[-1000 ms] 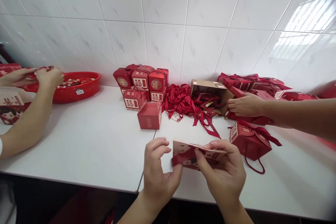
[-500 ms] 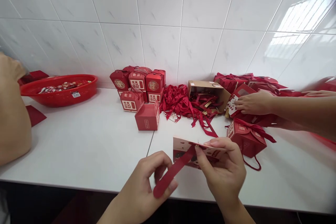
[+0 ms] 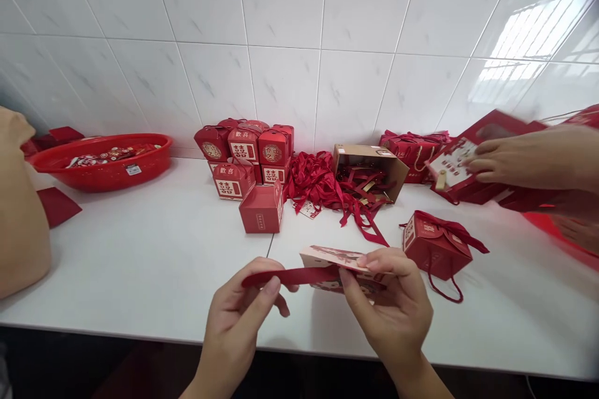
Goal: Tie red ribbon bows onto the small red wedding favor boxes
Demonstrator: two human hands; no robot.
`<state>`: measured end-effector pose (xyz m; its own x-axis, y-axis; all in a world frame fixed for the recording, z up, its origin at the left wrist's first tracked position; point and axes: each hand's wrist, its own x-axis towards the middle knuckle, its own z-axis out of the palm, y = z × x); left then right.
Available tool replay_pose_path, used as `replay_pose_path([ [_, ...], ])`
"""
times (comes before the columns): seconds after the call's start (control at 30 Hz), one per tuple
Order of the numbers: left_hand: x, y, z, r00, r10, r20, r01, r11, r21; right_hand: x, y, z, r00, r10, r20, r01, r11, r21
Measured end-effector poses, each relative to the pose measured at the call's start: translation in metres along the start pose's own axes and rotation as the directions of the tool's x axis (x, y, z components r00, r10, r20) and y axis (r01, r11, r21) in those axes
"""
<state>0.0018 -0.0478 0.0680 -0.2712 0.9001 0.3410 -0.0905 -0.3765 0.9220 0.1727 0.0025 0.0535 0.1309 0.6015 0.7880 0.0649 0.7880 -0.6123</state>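
A folded printed card (image 3: 322, 254), cream with dark pictures, is pinched between the thumb and fingers of my right hand (image 3: 390, 305). From it a dark red strap (image 3: 299, 276) runs out to the left. Its rounded free end lies between the thumb and fingers of my left hand (image 3: 243, 312). Both hands are raised above the front part of the white table. To the right of my right hand stands a red gift box (image 3: 437, 249) with a ribbon bow and a cord handle. How the strap joins the card is hidden by my right fingers.
Red gift boxes (image 3: 243, 149) are stacked by the wall, with an open-topped box (image 3: 260, 212) in front. Beside them lie red ribbons (image 3: 316, 181) and a cardboard box (image 3: 397, 174) of straps. A red basin (image 3: 103, 168) is left. Another person's hand (image 3: 510, 156) holds red packaging at right.
My left hand has risen and moved left, and its fingers now pinch the strap's end, which has swung up to nearly level. The other person's hand has moved right with the red packaging.
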Motion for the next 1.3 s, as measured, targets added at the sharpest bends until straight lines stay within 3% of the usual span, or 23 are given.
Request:
replay_pose_path([
  [0.1, 0.0, 0.003, -0.003, 0.959, 0.281, -0.023, -0.273, 0.946, 0.174, 0.0, -0.003, -0.001, 0.999, 0.042, 0.02, -0.043, 0.997, 0.061],
  [0.17, -0.003, 0.004, -0.003, 0.909, 0.414, 0.052, -0.41, 0.865, 0.288, 0.0, -0.004, -0.002, 0.993, 0.114, -0.039, -0.109, 0.988, 0.108],
  [0.23, -0.007, 0.003, -0.003, 0.894, 0.427, 0.134, -0.447, 0.836, 0.32, 0.001, -0.005, -0.004, 0.978, 0.181, -0.105, -0.163, 0.973, 0.162],
  [0.33, -0.01, -0.002, -0.001, 0.946, 0.306, 0.109, -0.324, 0.902, 0.284, 0.001, -0.005, -0.005, 0.975, 0.192, -0.112, -0.168, 0.966, 0.199],
  [0.4, -0.009, -0.002, 0.0, 0.963, 0.27, -0.009, -0.261, 0.938, 0.228, 0.0, -0.005, -0.006, 0.991, 0.131, -0.04, -0.123, 0.98, 0.16],
  [0.5, -0.004, 0.008, 0.003, 0.912, 0.397, -0.1, -0.377, 0.91, 0.173, -0.001, -0.005, -0.008, 0.986, -0.053, 0.161, 0.043, 0.997, 0.067],
  [0.6, 0.003, 0.03, 0.005, 0.827, 0.56, -0.042, -0.535, 0.809, 0.244, 0.001, -0.005, -0.011, 0.936, -0.171, 0.308, 0.165, 0.985, 0.046],
  [0.67, 0.01, 0.045, 0.005, 0.803, 0.592, 0.068, -0.579, 0.748, 0.324, 0.004, -0.007, -0.012, 0.922, -0.189, 0.337, 0.183, 0.982, 0.047],
  [0.77, 0.022, 0.057, 0.001, 0.773, 0.522, 0.36, -0.631, 0.69, 0.354, 0.009, -0.009, -0.013, 0.906, -0.228, 0.357, 0.226, 0.973, 0.048],
  [0.83, 0.029, 0.056, -0.002, 0.754, 0.417, 0.507, -0.618, 0.711, 0.336, 0.013, -0.011, -0.014, 0.893, -0.27, 0.36, 0.273, 0.961, 0.046],
  [0.93, 0.034, 0.046, -0.003, 0.766, 0.28, 0.579, -0.533, 0.78, 0.327, 0.018, -0.013, -0.014, 0.883, -0.3, 0.361, 0.308, 0.951, 0.035],
  [1.03, 0.031, 0.035, 0.0, 0.798, 0.229, 0.557, -0.444, 0.849, 0.288, 0.02, -0.013, -0.014, 0.873, -0.308, 0.379, 0.322, 0.946, 0.028],
  [1.2, 0.022, 0.025, 0.012, 0.909, 0.117, 0.4, -0.231, 0.94, 0.25, 0.02, -0.01, -0.014, 0.883, -0.284, 0.373, 0.304, 0.953, 0.004],
  [1.3, 0.019, 0.021, 0.017, 0.932, 0.012, 0.361, -0.093, 0.974, 0.206, 0.018, -0.009, -0.014, 0.893, -0.261, 0.366, 0.282, 0.959, -0.004],
])
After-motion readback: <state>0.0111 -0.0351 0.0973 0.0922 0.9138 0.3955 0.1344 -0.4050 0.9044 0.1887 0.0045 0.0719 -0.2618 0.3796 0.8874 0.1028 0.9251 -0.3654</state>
